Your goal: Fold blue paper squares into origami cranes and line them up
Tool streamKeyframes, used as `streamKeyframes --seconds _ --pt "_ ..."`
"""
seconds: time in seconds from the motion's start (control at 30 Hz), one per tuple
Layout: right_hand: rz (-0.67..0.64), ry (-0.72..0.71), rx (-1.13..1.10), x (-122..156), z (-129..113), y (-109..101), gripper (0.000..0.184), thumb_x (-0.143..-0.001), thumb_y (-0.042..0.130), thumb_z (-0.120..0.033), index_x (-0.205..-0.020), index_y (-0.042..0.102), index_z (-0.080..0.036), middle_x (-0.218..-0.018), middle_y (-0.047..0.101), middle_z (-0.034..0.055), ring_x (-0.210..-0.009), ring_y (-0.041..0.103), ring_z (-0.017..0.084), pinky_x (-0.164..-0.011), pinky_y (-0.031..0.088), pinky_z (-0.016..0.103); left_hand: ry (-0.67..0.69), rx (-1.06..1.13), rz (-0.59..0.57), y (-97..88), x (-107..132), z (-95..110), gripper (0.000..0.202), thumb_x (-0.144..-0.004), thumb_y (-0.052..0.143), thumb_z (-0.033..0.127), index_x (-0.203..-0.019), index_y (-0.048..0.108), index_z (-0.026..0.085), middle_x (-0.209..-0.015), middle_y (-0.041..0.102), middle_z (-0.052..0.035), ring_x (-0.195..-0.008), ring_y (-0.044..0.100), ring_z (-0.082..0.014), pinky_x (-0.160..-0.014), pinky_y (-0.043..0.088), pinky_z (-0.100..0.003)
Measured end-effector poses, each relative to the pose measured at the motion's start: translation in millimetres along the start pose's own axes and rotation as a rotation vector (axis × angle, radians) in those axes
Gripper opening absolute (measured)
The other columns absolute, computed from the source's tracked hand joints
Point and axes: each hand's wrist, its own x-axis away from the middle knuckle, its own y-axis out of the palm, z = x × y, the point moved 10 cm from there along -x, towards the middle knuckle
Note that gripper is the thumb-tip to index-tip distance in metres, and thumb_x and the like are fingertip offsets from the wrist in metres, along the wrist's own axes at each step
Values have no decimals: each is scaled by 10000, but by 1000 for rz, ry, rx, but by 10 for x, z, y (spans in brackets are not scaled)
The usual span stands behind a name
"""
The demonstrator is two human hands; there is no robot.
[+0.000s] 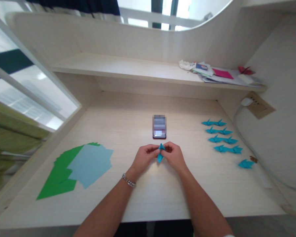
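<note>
Between my two hands, over the middle of the desk, is a small folded piece of blue paper (160, 158), narrow and pointed at both ends. My left hand (146, 156) pinches its left side between thumb and fingers. On the other side, my right hand (173, 154) grips it the same way, thumb pressed against the fold. The fingertips hide part of the paper's middle. Just beyond the hands lies a phone (159, 127) with its screen lit and blurred.
Folded blue paper cranes (222, 140) stand in rows at the right, with a single blue crane (246, 164) nearer me. Green sheets (56, 177) and light blue sheets (91, 166) lie fanned at the left. A white cable (246, 144) runs from the wall socket (259, 105). Papers (222, 73) rest on the shelf.
</note>
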Motion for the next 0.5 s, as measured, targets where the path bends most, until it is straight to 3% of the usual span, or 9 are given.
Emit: streamKeyframes --seconds 0.2,0.5 --pt "-115 64 -140 0 71 98 289 -665 689 -328 -889 711 -147 -747 697 49 -664 634 181 -620 523 302 -26 44 86 -89 -24 -38 332 -662 752 340 -912 713 125 -836 725 -87 -731 662 -189 -716 534 -320" --pt "-142 14 42 -2 77 111 296 -780 576 -344 -979 727 -186 -697 693 20 -616 615 160 -601 507 283 -33 -56 162 -189 -32 -89 316 -643 757 359 -836 694 117 -768 713 -84 -672 656 -176 -666 544 -311"
